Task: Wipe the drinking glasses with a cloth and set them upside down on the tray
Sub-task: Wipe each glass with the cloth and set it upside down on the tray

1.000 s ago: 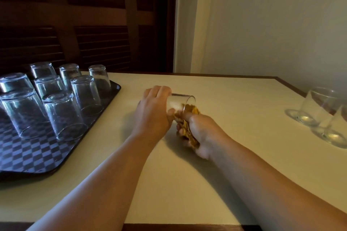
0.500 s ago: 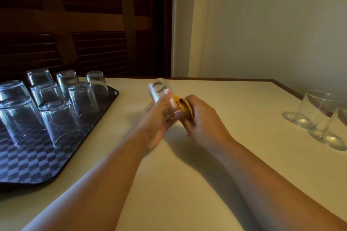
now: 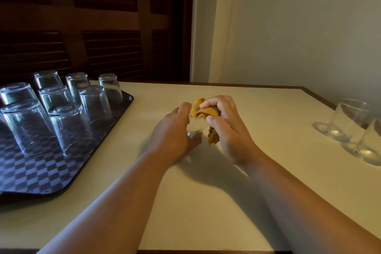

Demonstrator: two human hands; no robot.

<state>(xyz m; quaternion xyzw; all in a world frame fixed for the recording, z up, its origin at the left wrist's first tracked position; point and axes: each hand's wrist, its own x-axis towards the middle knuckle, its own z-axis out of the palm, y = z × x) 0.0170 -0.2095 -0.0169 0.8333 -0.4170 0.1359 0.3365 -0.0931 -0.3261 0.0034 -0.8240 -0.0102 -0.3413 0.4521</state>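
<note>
Mustard-yellow cloth (image 3: 203, 110) is bunched against a clear glass (image 3: 196, 129), which is held just above the table (image 3: 206, 202) near its middle, between the two hands. Little of this glass shows: a thin rim line and a glint low down, with the rest hidden behind fingers and fabric. Whether it is tilted or level cannot be told.

The left hand (image 3: 175, 130) is curled round the glass from the left, its fingers wrapped over the far side and its thumb lying along the near side. The right hand (image 3: 226, 128) is clenched on the cloth: the fingertips pinch the upper folds, the thumb presses in from below, and a loose end of fabric hangs down past the palm. The cloth touches both the glass and the left fingertips.

To the left, a dark tray (image 3: 41, 175) with a chequered floor sits on the table and carries eight upside-down glasses (image 3: 70, 128), standing close together in rows. Well apart, at the right edge of the table, two upright glasses (image 3: 348, 119) stand just beside each other. The tabletop is pale cream with a brown wooden border. Behind it are dark wooden shutters (image 3: 92, 27) on the left and a plain pale wall (image 3: 299, 27) on the right.
</note>
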